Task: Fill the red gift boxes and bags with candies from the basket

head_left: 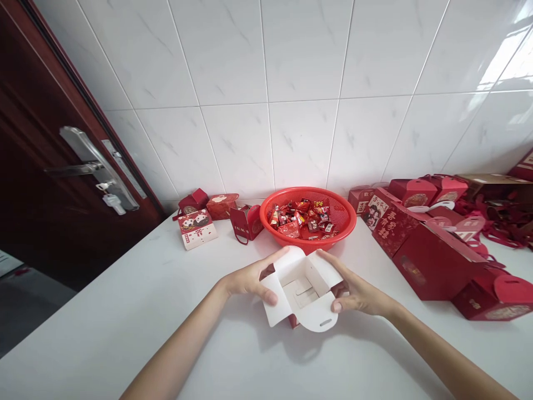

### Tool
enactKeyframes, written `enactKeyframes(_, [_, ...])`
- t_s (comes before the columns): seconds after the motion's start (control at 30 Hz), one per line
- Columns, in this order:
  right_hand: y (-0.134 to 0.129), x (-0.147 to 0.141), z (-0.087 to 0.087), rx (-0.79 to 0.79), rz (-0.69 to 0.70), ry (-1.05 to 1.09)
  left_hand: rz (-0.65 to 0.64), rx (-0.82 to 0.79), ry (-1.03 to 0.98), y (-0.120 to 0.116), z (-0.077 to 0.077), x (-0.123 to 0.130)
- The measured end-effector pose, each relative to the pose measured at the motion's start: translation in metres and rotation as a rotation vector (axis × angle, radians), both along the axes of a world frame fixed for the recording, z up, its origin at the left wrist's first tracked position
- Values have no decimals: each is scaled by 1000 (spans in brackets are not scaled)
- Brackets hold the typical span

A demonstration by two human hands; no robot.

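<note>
An unfolded-topped small box [303,289], white inside and red outside, is held upright over the white table with its flaps spread and its inside bare. My left hand [254,280] grips its left side, thumb on the left flap. On the right side my right hand [352,286] holds it, thumb near the front flap, which has a slot. Just behind the box stands a red mesh basket [308,244] of wrapped sweets [308,218].
Left of the basket stand a red box with a handle [245,222], a panda-print box [197,228] and two other boxes. Many red boxes [437,250] crowd the right side. A tiled wall [233,139] lies behind; a dark door [37,139] is at left.
</note>
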State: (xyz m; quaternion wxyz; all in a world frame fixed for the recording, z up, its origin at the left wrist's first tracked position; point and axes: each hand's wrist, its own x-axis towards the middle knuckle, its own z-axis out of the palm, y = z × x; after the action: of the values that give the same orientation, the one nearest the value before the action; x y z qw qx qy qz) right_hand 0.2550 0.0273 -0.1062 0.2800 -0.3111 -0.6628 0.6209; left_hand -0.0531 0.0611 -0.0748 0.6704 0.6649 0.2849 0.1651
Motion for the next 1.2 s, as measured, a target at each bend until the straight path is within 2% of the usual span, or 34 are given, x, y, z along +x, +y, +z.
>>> enactKeyframes(0.27, [4, 6, 15, 135, -104, -127, 61, -12, 23, 1, 4, 1])
enactKeyframes(0.5, [2, 11, 20, 289, -184, -175, 78, 92, 102, -1, 14, 3])
enactKeyframes(0.63, [11, 19, 38, 441, -277, -190, 109, 217, 210, -5, 28, 0])
enactKeyframes(0.77, [33, 24, 68, 479, -418, -121, 216, 411, 379, 3, 57, -5])
enactKeyframes(0.87, [61, 19, 86, 487, -593, -7, 290, 569, 516, 30, 82, 2])
enactKeyframes(0.97, [98, 5, 88, 437, -739, 159, 306, 710, 661, 77, 96, 22])
enactKeyframes(1.07, [133, -16, 80, 335, -845, 295, 286, 725, 899, 130, 94, 47])
enactKeyframes(1.2, [159, -32, 68, 259, -884, 337, 276, 689, 1061, 181, 72, 74])
